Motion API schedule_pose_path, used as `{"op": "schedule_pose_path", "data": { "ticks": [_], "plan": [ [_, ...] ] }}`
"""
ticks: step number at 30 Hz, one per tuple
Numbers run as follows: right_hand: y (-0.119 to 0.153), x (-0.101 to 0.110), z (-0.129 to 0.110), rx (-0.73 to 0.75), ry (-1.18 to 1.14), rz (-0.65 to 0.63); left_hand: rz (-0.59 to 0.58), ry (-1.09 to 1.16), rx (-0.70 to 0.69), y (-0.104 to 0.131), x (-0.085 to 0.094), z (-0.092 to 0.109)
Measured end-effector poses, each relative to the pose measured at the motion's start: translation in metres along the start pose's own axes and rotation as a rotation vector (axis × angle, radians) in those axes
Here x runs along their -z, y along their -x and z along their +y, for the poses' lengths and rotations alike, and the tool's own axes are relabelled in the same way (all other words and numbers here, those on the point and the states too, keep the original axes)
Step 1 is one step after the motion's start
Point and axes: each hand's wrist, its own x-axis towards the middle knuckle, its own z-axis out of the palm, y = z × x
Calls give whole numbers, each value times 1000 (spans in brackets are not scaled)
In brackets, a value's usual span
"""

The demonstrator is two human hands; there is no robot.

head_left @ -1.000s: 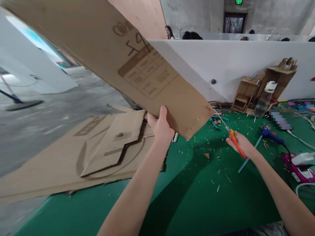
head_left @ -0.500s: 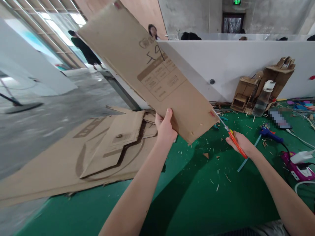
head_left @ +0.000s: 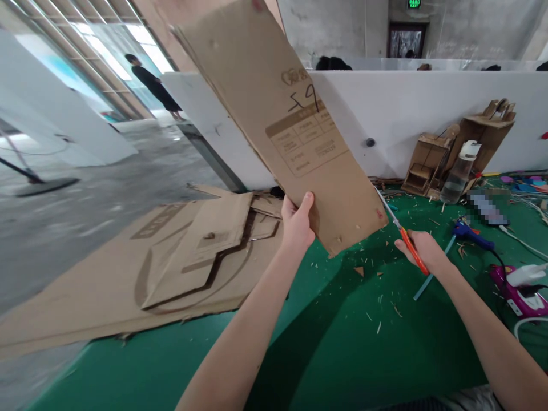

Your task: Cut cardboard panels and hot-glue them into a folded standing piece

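Note:
My left hand (head_left: 299, 225) grips the lower left edge of a long cardboard piece (head_left: 317, 171), thumb on its printed face. The piece is held tilted above the table, with "59" handwritten near its middle and a small red mark at each end. In my right hand (head_left: 422, 250) are scissors with orange handles (head_left: 413, 251). Their blades (head_left: 387, 204) lie along the right edge of the cardboard near its lower corner; whether they bite into it I cannot tell. My right fingers are wrapped round the handles, partly hidden.
Large cardboard sheets (head_left: 107, 274) lie at the left of the green table (head_left: 363, 354). To the right are a blue glue gun (head_left: 473, 235), a water bottle (head_left: 458, 174), a phone (head_left: 488, 208), a pink power strip (head_left: 520, 299) and a cardboard model (head_left: 483, 134). Scraps litter the table. A white partition (head_left: 342, 108) stands behind.
The cardboard has shifted to the right and swung a little more upright, with my left hand moving along. My right hand and the scissors have barely moved.

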Motion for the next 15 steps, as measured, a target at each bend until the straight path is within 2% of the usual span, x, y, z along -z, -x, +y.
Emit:
{"op": "schedule_pose_path", "data": {
  "ticks": [3, 7, 15],
  "plan": [
    [1, 0, 2, 34, -51, -23, 10, -31, -59, -7, 5, 6],
    [0, -4, 9, 90, -27, 27, 2, -73, -52, -16, 14, 18],
    [2, 0, 11, 97, -79, 65, -229, -447, -169, -23, 27, 43]
  ]
}}
